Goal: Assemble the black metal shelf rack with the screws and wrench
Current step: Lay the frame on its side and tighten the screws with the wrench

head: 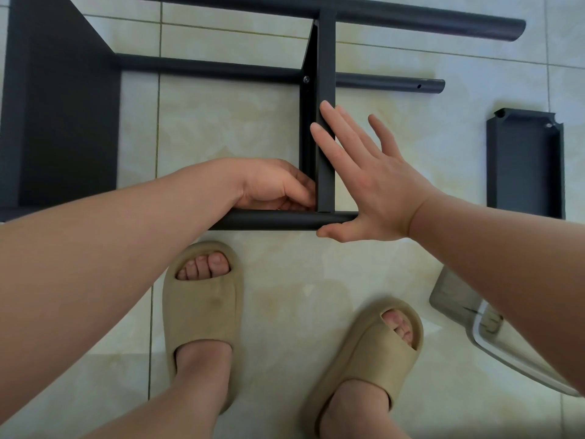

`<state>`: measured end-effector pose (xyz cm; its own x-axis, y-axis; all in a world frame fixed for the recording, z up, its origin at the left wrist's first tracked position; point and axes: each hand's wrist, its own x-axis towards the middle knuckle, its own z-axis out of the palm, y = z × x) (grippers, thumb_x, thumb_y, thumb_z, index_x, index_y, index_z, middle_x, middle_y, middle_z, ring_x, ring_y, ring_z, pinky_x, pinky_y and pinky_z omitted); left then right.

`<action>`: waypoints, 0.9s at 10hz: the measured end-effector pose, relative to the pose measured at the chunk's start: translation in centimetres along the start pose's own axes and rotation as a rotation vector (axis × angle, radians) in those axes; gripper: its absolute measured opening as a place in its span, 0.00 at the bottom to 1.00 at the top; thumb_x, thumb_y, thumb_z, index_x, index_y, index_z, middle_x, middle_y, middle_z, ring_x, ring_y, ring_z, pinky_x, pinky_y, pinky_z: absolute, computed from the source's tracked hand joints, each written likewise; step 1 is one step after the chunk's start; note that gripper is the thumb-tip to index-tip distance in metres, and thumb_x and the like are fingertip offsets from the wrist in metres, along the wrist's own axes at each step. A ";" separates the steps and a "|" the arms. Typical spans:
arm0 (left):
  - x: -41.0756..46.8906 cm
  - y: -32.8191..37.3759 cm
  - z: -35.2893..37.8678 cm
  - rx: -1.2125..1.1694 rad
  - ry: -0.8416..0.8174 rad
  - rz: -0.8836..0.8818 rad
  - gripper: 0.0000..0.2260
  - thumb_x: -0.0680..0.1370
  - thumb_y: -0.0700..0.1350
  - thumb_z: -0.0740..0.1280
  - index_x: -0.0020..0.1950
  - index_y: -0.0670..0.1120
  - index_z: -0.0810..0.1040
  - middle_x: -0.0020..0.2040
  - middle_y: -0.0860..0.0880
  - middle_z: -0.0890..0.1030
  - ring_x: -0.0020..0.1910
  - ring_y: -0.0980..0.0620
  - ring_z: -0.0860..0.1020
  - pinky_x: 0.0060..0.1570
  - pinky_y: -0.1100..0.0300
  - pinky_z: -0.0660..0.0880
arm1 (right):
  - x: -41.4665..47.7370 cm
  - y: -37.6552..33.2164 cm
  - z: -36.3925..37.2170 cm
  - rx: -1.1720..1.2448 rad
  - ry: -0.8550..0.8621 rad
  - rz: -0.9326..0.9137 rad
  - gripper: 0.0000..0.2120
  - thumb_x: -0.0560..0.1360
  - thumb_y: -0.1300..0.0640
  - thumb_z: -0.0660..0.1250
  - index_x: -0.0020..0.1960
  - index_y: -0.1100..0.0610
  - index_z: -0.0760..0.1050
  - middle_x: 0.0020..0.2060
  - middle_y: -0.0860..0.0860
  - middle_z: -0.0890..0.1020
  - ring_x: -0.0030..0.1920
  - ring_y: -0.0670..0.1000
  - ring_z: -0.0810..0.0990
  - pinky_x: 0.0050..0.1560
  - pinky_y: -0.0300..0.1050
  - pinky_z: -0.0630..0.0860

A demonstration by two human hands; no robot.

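Now, at the far left a wide black panel (63,106) lies flat on the tiled floor (221,122), part of the rack already joined to the middle tube (205,66). The left hand (275,185) comes in from the near left, with its fingers curled into the inner corner where the upright shelf (326,58) meets the near tube (272,220). Its fingertips are hidden against the shelf's flange, so I cannot tell whether they pinch a screw or only feel for the hole.

That corner is what the next move depends on. The near tube's long axis runs left to right, the shelf's runs near to far, and the joint sits directly at the left fingertips (this hand is plainly the nearer one). One fitted screw (306,79) shows farther along the shelf, at the middle tube.

Just right of the shelf, the right hand (364,172) is spread flat with straight fingers. It presses on the shelf's outer face, and its thumb is at the near tube's end, likely bracing. Well apart at the right lies a loose shelf tray (525,166). A clear plastic bag (456,296) sits nearer.

No wrench is in view, and no brand, label or writing can be read.
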<state>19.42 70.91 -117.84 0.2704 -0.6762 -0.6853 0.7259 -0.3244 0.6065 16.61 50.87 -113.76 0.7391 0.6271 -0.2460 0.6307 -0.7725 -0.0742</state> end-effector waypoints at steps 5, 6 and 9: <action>0.0 0.2 0.2 -0.050 -0.023 -0.037 0.08 0.79 0.32 0.60 0.56 0.37 0.74 0.45 0.41 0.80 0.42 0.47 0.81 0.47 0.57 0.79 | 0.0 -0.1 -0.1 0.000 -0.022 0.006 0.58 0.68 0.22 0.53 0.82 0.60 0.42 0.81 0.59 0.42 0.82 0.59 0.43 0.79 0.65 0.44; 0.0 0.2 0.4 0.067 -0.014 -0.047 0.08 0.80 0.36 0.61 0.48 0.41 0.80 0.41 0.46 0.82 0.40 0.51 0.81 0.43 0.60 0.77 | 0.0 0.0 -0.1 0.004 -0.026 0.006 0.59 0.68 0.22 0.54 0.82 0.60 0.42 0.81 0.59 0.41 0.82 0.59 0.43 0.79 0.65 0.43; 0.1 0.1 0.1 0.042 0.008 -0.006 0.06 0.79 0.31 0.61 0.51 0.36 0.77 0.35 0.45 0.82 0.33 0.52 0.81 0.34 0.64 0.77 | 0.0 0.0 -0.1 0.012 -0.009 0.001 0.59 0.68 0.22 0.54 0.82 0.60 0.43 0.81 0.59 0.42 0.82 0.59 0.44 0.78 0.65 0.44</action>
<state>19.42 70.77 -117.78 0.2713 -0.6693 -0.6917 0.7003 -0.3557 0.6189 16.60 50.89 -113.66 0.7377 0.6252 -0.2548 0.6269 -0.7744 -0.0854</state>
